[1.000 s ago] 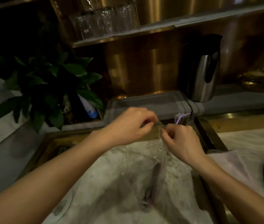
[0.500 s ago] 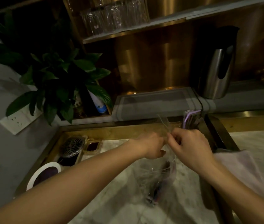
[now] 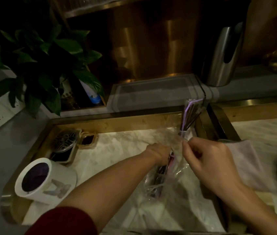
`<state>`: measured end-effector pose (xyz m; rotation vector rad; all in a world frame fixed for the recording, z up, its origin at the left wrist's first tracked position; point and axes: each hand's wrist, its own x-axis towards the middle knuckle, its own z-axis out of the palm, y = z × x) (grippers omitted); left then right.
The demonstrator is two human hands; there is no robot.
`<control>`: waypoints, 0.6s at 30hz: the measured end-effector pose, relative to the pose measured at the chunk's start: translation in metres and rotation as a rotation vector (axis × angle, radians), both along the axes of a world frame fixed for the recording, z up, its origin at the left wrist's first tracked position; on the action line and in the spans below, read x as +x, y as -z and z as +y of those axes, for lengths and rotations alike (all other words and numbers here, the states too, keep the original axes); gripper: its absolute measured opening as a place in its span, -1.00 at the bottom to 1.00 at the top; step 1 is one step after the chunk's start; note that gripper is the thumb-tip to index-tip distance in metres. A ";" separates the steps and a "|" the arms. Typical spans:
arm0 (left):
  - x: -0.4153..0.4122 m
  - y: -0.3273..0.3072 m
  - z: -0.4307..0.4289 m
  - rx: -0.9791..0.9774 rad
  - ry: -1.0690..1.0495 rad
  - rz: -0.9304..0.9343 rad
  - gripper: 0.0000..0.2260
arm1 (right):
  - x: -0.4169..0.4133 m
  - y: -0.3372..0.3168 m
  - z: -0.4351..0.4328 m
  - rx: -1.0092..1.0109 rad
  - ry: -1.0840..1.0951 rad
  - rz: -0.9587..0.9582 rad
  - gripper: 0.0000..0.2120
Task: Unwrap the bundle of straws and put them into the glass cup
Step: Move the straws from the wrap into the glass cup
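A clear plastic wrapper hangs over the marble tray, with a bundle of dark and pink straws inside it. My left hand reaches down into the wrapper's mouth, fingers closed around the top of the straws. My right hand pinches the wrapper's upper edge and holds it up. Behind my hands, at the tray's back right corner, a glass cup holds several purple and dark straws.
A white mug lies on its side at the left of the gold-rimmed marble tray. A round metal strainer sits behind it. A potted plant stands at the back left, a steel jug at the back right, a folded cloth on the right.
My left hand has gone from pinching the wrapper's top down into the wrapper onto the straws. My right hand still holds the top edge. The view has tilted down and left.
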<state>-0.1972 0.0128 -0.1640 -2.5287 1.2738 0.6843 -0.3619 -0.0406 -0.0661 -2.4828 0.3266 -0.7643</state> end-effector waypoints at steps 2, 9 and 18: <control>-0.001 0.013 -0.002 0.007 -0.048 0.030 -0.76 | -0.005 0.003 -0.003 0.012 0.022 -0.013 -0.74; -0.014 0.055 -0.013 -0.071 -0.213 0.125 -0.72 | -0.017 0.010 -0.009 0.011 0.074 -0.004 -0.68; -0.026 0.087 -0.022 -0.205 -0.408 0.029 -0.71 | -0.023 0.018 -0.009 0.018 0.140 0.031 -0.59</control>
